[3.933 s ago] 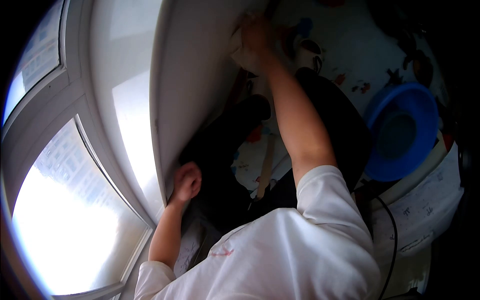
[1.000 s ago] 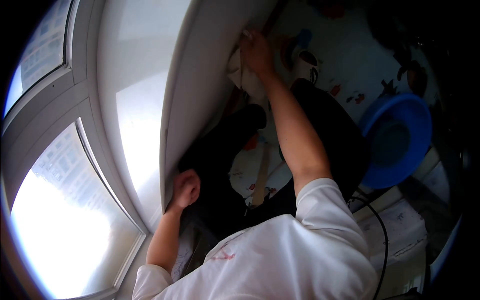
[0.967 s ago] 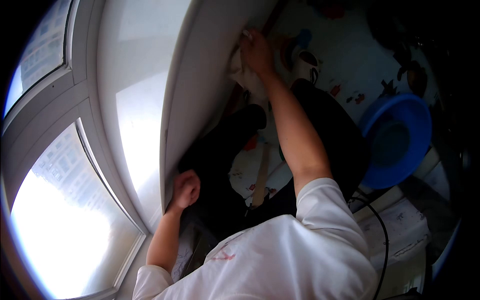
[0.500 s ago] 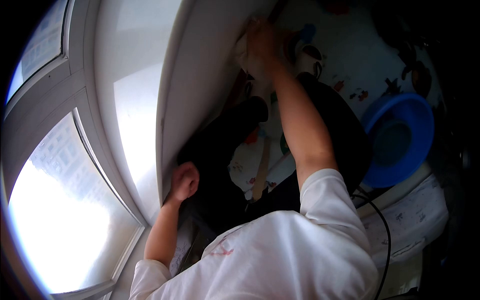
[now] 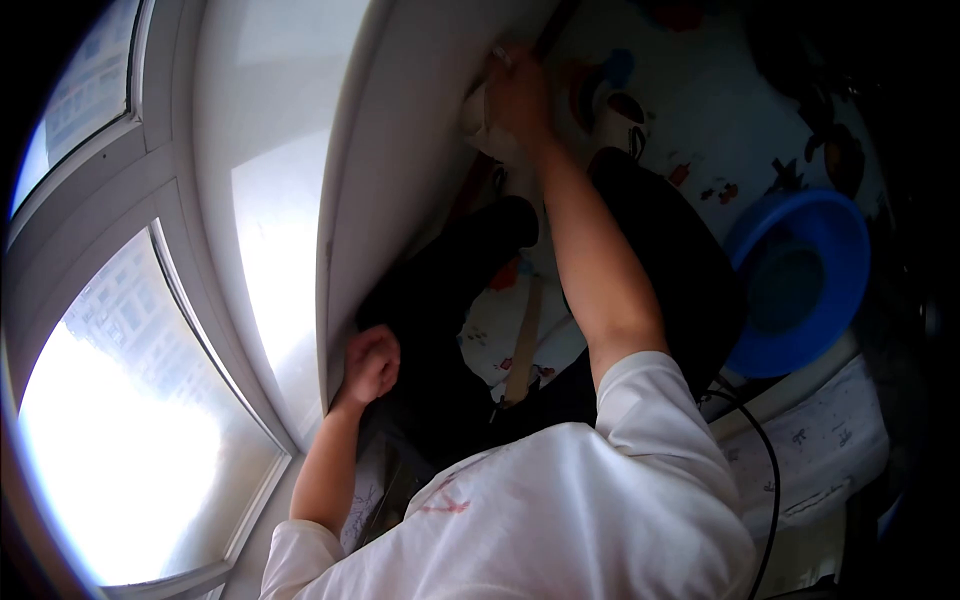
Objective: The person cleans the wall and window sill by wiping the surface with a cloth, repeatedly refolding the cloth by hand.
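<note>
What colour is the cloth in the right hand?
The cloth looks pale, off-white, though it's in shadow. It shows in the head view, the only one.

Right arm stretched far forward, left arm kept short.
The right arm is slightly bent at the elbow and passes between the legs, ending in the right hand, beyond the knees; its fingers look bunched in a grip, though shadow makes their exact curl hard to judge. The left forearm angles forward from a bent elbow, the left hand curled into a loose fist beside the left thigh. Both knees are bent and apart.
</note>
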`<state>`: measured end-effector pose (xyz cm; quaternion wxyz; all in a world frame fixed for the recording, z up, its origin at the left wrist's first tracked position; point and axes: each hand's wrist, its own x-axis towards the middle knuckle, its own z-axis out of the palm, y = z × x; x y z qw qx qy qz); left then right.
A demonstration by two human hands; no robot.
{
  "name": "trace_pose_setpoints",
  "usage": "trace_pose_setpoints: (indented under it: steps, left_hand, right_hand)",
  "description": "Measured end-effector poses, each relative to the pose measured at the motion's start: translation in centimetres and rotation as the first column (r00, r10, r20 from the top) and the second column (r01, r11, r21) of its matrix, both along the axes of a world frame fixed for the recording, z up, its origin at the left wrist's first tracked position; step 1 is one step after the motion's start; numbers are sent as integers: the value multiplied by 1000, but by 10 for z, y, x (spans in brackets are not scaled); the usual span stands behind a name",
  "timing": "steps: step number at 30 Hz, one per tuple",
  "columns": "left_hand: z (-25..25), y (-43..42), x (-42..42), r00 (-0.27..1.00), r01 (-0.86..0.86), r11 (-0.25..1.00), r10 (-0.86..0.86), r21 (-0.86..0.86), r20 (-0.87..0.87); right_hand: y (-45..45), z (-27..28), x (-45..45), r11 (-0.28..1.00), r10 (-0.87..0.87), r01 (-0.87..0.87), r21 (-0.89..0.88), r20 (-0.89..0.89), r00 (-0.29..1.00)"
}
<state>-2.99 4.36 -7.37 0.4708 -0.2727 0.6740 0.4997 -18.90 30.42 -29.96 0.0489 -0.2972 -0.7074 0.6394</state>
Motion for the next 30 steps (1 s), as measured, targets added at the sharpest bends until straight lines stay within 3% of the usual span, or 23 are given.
trace_pose_setpoints:
  steps: [3,5,9,12,15,21,24,27,30]
  left_hand:
    - [-2,-2,2,1000,-21,1000,21,22,14]
    - [-2,-3,4,1000,-24,999,24,22,10]
    - [-3,-3,1,1000,-5,1000,5,-2,-2]
    - [-2,-3,4,1000,-17,1000,17,-17,20]
    - [-1,-2,4,1000,-11,1000,11,-3,4]
    - [-4,-6,6,999,-27,999,27,-24,33]
    - [-3,0,-1,999,-10,1000,10,-6,47]
    - [-1,2,-5,999,26,999,-25,-31,36]
    - [1,2,-2,999,38,999,-37,-28,27]
  right_hand:
    - [3,4,2,997,39,-40,-58,-24,999]
    - [6,-27,-4,997,20,-18,-80,25,999]
    - [4,-21,-6,1000,3,-3,8,-8,1000]
    - [2,6,0,999,-12,12,-50,-3,1000]
    - [5,-13,-8,993,-14,22,-114,70,997]
    - [1,16,2,997,33,-37,-69,-54,998]
    - [-2,-17,-7,997,3,-7,-78,-51,999]
    - [9,-19,-9,994,54,-48,-102,57,997]
    - [4,-11,-2,994,53,-53,-94,4,999]
